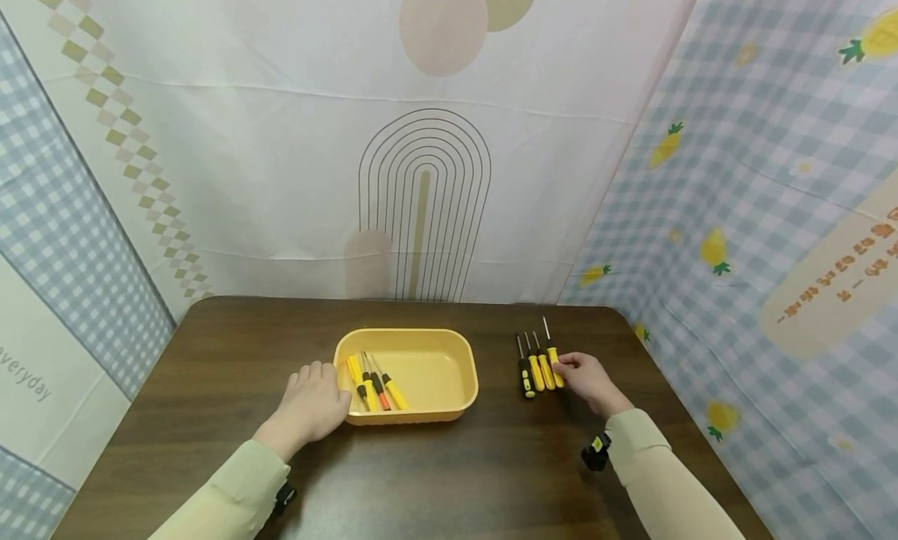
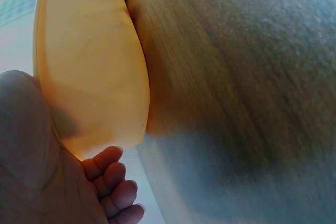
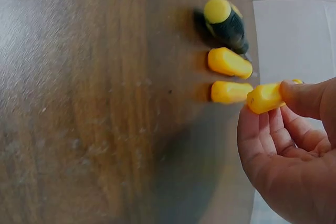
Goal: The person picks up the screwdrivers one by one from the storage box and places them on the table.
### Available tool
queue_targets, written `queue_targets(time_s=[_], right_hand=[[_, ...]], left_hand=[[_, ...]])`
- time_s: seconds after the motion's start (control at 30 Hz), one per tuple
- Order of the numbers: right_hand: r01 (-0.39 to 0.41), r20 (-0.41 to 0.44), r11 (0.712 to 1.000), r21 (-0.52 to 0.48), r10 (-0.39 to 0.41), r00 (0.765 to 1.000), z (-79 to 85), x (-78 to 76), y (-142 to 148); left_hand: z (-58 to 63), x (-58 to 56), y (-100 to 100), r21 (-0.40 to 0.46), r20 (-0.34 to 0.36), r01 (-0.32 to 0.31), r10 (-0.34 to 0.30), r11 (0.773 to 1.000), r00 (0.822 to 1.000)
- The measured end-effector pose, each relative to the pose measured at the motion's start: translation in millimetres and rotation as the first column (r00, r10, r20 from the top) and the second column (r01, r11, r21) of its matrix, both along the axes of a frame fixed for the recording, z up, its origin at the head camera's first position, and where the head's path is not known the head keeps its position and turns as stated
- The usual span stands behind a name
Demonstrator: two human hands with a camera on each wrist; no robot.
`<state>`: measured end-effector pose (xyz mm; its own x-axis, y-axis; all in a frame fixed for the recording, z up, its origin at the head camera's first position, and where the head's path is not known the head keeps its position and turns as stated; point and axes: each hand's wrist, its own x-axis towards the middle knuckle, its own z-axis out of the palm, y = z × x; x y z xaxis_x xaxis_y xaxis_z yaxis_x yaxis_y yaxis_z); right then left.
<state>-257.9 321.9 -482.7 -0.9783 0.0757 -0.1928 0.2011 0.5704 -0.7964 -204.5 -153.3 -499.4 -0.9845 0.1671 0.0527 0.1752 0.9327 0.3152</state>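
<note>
At its left end, my left hand [image 1: 316, 400] grips the yellow plastic bin [image 1: 421, 417], thumb by the rim and fingers bent against the outer wall in the left wrist view. Several screwdrivers [image 1: 394, 392] lie in the bin's left part, most with yellow handles, one with red on it. Over on the right, my right hand [image 1: 588, 379] pinches a yellow-handled screwdriver [image 3: 265, 98] between thumb and fingers, its shaft pointing away. Just left of it lie two more yellow screwdrivers [image 3: 229, 62] and a thicker black-and-yellow screwdriver [image 3: 227, 23], side by side.
Everything stands on a dark brown wooden table [image 1: 421, 485]. A white patterned cloth [image 1: 295, 174] hangs behind its far edge, and a blue checked cloth [image 1: 701, 174] hangs along the right side. A small black device [image 1: 595, 453] sits at my right wrist.
</note>
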Motion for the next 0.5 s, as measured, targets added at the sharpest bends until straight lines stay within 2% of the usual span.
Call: queue_targets(time_s=[0.3, 0.5], right_hand=[[0.074, 0.051, 0.99, 0.119, -0.081, 0.995, -6.8, 3.3, 9], [0.096, 0.055, 0.984, 0.147, -0.105, 0.993, -14.9, 4.0, 14]], left_hand=[[1.0, 0.7, 0, 0.002, 0.0, 0.001, -0.001, 1.0, 1.0], [1.5, 1.0, 0, 0.006, -0.005, 0.005, -0.005, 1.0, 1.0]])
